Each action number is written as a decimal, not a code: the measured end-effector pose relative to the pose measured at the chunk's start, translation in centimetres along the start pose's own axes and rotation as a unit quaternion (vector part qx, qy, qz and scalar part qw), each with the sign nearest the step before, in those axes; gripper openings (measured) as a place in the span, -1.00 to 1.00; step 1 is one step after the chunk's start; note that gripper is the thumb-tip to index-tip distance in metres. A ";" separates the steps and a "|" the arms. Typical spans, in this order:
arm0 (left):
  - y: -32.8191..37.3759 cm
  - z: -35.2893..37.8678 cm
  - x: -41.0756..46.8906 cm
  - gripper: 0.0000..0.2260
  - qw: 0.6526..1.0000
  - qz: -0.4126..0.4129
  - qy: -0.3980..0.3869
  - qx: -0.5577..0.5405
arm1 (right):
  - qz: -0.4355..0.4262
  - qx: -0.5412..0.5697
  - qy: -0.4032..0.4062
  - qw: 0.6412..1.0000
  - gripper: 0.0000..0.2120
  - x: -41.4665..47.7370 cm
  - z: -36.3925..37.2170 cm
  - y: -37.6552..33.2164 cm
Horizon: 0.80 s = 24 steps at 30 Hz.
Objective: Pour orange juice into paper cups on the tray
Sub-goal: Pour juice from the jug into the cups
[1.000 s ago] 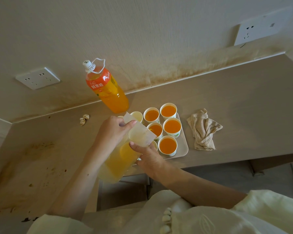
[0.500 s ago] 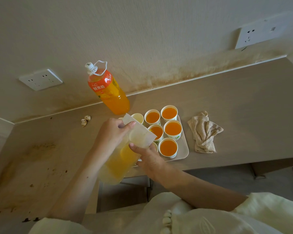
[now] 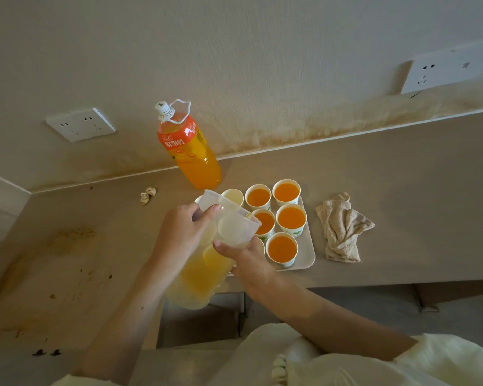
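Clear plastic lidded pitcher (image 3: 207, 274), part-full of orange juice, tipped toward the beige rectangular tray (image 3: 307, 253) at the grey bench's (image 3: 402, 196) front edge. The left hand (image 3: 179, 235) curls round its handle side to govern the tilt. Right hand (image 3: 248, 263): thumb against the pitcher wall, fingers hidden, grip not determinable, possibly steadying. Five filled white paper cups (image 3: 282, 246) fill the tray's right side; one empty paper cup (image 3: 232, 196) stands at its back edge. Open bench to the left; orange-labelled juice bottle (image 3: 193, 154) behind; crumpled beige cloth (image 3: 342, 232) to the right.
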<state>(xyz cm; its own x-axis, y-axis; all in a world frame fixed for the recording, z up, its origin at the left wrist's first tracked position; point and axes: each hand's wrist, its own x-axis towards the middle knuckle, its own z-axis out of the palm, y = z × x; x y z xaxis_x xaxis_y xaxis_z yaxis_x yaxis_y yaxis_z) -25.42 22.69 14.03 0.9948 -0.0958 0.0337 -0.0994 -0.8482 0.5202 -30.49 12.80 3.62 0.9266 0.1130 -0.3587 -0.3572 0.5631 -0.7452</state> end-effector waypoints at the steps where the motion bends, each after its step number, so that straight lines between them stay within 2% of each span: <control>1: 0.0 -0.1 -0.4 -0.54 1.000 0.006 0.006 0.013 | 0.006 -0.002 0.003 1.000 -0.05 -0.1 0.1 0.2; 7: -1.0 -0.6 -1.9 -0.56 0.997 0.059 0.022 0.049 | 0.012 0.010 0.019 1.000 0.05 -0.7 1.1 1.6; 18: -4.5 -1.0 -3.7 -0.58 0.994 0.097 0.005 0.056 | 0.077 0.024 0.054 0.995 0.23 -2.2 2.5 5.0; 24: -5.2 -1.0 -4.2 -0.57 0.994 0.090 -0.017 0.061 | 0.095 0.040 0.043 0.994 0.10 -3.0 2.3 6.0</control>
<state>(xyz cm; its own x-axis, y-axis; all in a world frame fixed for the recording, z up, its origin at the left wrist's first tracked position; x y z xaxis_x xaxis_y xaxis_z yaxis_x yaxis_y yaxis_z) -29.05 27.98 12.02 0.9596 -0.2674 0.0876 -0.2797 -0.8728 0.4000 -35.17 17.70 1.56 0.8286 0.1547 -0.5381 -0.5107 0.6028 -0.6131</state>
